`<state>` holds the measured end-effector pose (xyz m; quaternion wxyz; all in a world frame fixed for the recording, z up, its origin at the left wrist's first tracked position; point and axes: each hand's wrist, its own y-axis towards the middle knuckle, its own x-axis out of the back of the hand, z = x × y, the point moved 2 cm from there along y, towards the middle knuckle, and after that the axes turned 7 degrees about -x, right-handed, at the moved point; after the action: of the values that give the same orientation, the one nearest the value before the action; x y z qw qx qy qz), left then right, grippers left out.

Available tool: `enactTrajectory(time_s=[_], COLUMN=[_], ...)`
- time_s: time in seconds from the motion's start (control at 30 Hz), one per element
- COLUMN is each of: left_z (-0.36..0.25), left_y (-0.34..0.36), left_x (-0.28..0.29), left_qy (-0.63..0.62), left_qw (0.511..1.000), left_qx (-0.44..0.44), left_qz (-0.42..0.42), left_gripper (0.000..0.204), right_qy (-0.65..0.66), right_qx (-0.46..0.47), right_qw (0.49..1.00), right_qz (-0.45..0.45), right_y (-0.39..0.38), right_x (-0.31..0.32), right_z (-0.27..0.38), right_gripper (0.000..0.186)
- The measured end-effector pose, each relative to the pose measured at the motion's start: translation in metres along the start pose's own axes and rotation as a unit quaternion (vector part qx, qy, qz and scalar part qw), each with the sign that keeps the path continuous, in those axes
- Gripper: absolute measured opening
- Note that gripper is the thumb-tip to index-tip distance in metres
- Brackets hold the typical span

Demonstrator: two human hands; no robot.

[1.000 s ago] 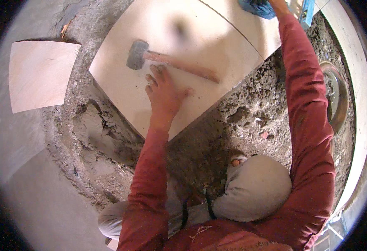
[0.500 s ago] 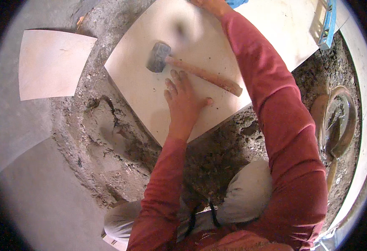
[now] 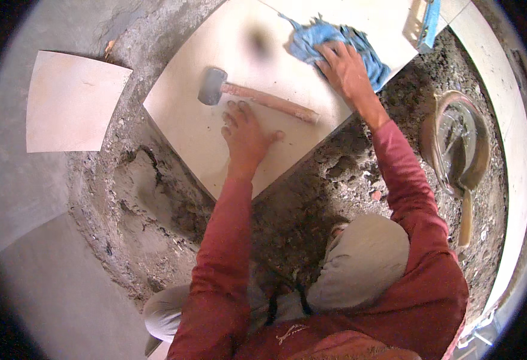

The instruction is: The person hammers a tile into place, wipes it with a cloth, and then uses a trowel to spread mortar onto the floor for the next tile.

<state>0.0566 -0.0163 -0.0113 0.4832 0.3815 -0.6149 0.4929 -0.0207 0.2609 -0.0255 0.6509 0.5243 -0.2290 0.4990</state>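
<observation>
A large cream tile (image 3: 182,102) lies at an angle in front of me. On it rests a mallet (image 3: 269,103) with a dark head at the left and a reddish-brown handle pointing right. My left hand (image 3: 245,141) is spread flat on the tile just below the mallet, thumb out, holding nothing. Farther right, my right hand (image 3: 346,71) presses a crumpled blue cloth (image 3: 362,47) against the tile near its right edge, fingers bent over the cloth.
A loose smaller tile (image 3: 77,99) lies at the left. Rough mortar and dirt (image 3: 347,162) border the large tile. At the right sit a round bowl (image 3: 458,141) with a tool in it and a yellowish handle (image 3: 466,219). A blue spirit level (image 3: 430,27) lies at the far right.
My right hand has come back toward me from the far edge and is now on the blue cloth, which shows fully. My left hand stays flat beside the mallet. The view has shifted slightly.
</observation>
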Motion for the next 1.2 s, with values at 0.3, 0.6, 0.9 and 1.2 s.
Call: enactTrajectory(time_s=[0.3,0.6,0.9,1.2], left_z=[0.0,0.015,-0.004,-0.001], left_y=[0.005,-0.004,-0.001,-0.004], left_x=[0.002,0.007,0.005,0.005], left_qy=[-0.041,-0.022,-0.048,-0.032], left_qw=[0.999,0.999,0.999,0.999], left_qx=[0.01,0.018,0.012,0.013], left_qz=[0.021,0.015,0.006,0.005], left_gripper=[0.126,0.124,0.125,0.126], right_qy=[-0.067,0.111,-0.244,-0.01], right_qx=[-0.13,-0.15,-0.14,-0.034], right_qw=[0.986,0.954,0.924,0.999], right_qz=[0.077,-0.233,-0.259,0.001], right_y=[-0.104,0.122,0.106,0.212], right_x=[0.133,0.162,-0.046,-0.14], right_z=[-0.036,-0.08,-0.162,0.03], right_gripper=[0.027,0.044,0.059,0.068])
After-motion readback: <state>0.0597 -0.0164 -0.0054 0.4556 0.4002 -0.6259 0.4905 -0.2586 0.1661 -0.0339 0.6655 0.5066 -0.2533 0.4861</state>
